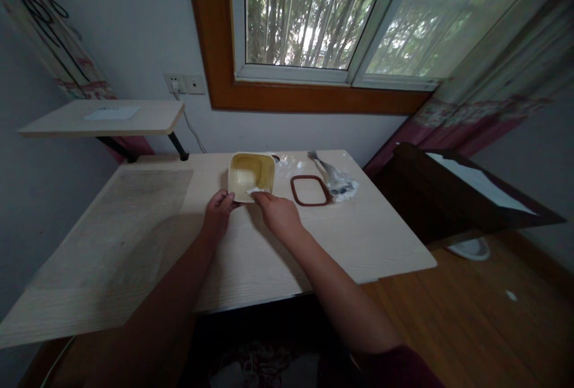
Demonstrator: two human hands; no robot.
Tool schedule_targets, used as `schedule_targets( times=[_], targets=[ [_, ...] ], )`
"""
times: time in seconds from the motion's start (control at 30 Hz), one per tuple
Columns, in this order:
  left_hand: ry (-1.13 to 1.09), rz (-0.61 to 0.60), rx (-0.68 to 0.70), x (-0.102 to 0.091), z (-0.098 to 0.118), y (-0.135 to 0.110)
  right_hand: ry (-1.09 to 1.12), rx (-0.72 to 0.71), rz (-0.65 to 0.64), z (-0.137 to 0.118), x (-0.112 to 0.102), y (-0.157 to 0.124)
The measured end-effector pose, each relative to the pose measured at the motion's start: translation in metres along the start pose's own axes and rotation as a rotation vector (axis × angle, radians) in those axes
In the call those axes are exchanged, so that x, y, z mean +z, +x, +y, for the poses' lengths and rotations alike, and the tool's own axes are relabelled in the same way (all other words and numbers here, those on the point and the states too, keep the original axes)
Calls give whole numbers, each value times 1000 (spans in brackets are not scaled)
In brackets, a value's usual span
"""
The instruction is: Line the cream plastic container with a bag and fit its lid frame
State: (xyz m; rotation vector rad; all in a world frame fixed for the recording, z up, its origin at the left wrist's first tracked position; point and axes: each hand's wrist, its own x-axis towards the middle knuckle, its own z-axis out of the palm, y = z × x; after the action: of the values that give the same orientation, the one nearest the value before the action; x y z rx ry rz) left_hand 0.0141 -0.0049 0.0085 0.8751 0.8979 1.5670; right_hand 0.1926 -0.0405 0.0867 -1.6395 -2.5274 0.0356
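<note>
A pale yellow square container [244, 168] is tipped toward me near the back of the table, its open inside showing. My left hand [217, 213] grips its lower left corner, thumb at the rim and fingers under it. At the lower right rim, my right hand [278, 216] pinches a small white piece, perhaps tissue or a wipe [255, 190], against the container's inside. To the right lies a square brown-edged lid or frame [293, 192] on the table. Beside it rests a crumpled clear plastic bag [341, 185] with something whitish inside.
The light wooden table [359, 244] carries a raised shelf [152, 122] at its left back, with a paper on top. Behind stand the wall and window [309, 23]. A dark piece of furniture [452, 196] with a white sheet [479, 179] is close on the right.
</note>
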Motion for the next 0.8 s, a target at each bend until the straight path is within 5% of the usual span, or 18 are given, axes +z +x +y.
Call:
schedule_targets(
  times=[0.27, 0.8],
  targets=[
    [145, -124, 0, -9, -13, -2, -8, -125, 37, -16, -19, 0],
    [308, -226, 64, -4, -8, -11, 28, 66, -396, 8, 12, 84]
  ],
)
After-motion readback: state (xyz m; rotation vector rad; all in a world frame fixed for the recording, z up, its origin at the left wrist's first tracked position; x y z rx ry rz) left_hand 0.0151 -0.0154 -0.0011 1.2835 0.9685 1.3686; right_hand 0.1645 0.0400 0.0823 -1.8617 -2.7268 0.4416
